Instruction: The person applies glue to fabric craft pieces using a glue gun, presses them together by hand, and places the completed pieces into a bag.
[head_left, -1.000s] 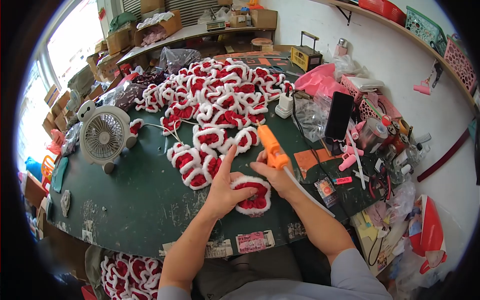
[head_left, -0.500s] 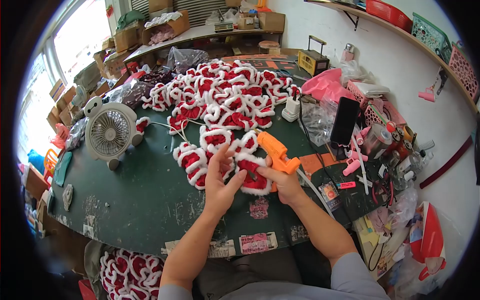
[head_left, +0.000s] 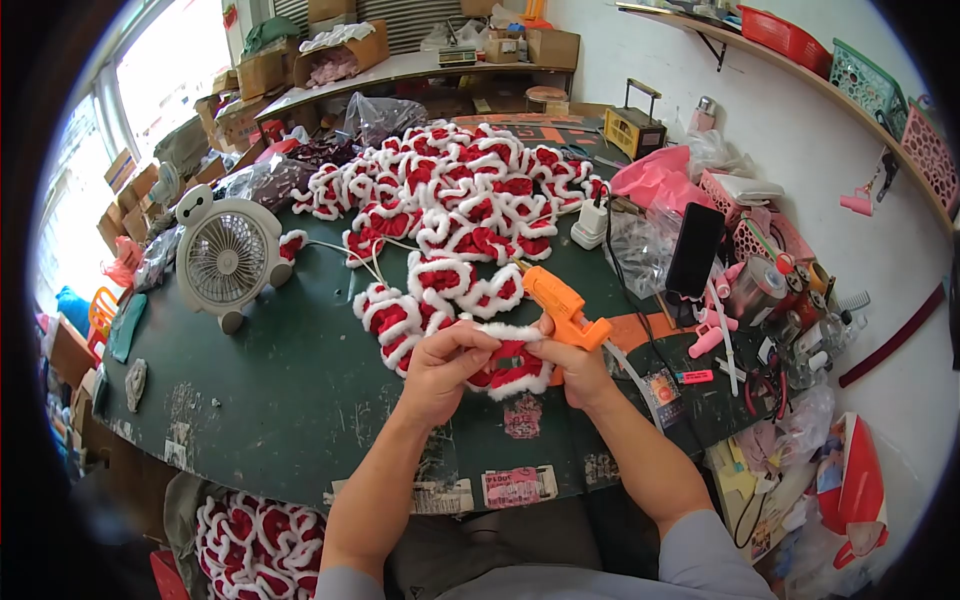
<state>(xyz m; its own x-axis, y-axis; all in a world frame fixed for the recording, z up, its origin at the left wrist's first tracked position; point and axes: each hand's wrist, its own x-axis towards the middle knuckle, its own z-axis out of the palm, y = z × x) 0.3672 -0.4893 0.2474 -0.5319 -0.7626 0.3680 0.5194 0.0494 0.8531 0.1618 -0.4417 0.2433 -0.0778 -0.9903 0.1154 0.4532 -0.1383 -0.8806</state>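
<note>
Between my hands is a red fabric ring with white fluffy trim point(head_left: 521, 378), its red opening facing me. My left hand point(head_left: 445, 368) is closed, pinching the ring's upper left edge. My right hand point(head_left: 578, 366) grips an orange hot glue gun point(head_left: 557, 303), whose nozzle points up and away to the left. The thumb of that same hand presses on the ring's right edge. Just beyond my hands lie several more trimmed rings point(head_left: 438, 276), and behind them rises a large pile of the same red-and-white pieces point(head_left: 470, 190).
A fan point(head_left: 228, 258) stands on the green table point(head_left: 270, 400) at left. On the right are a white plug adapter point(head_left: 590, 222), a phone point(head_left: 693, 250), a pink lighter point(head_left: 694, 377), pliers point(head_left: 768, 385) and jars. Cables cross the tabletop. More trimmed pieces point(head_left: 258, 545) sit below the front edge.
My left hand has gone from spread fingers to a pinch on the ring's trim. The ring's top edge is now drawn up between both hands. The glue gun stays in my right hand.
</note>
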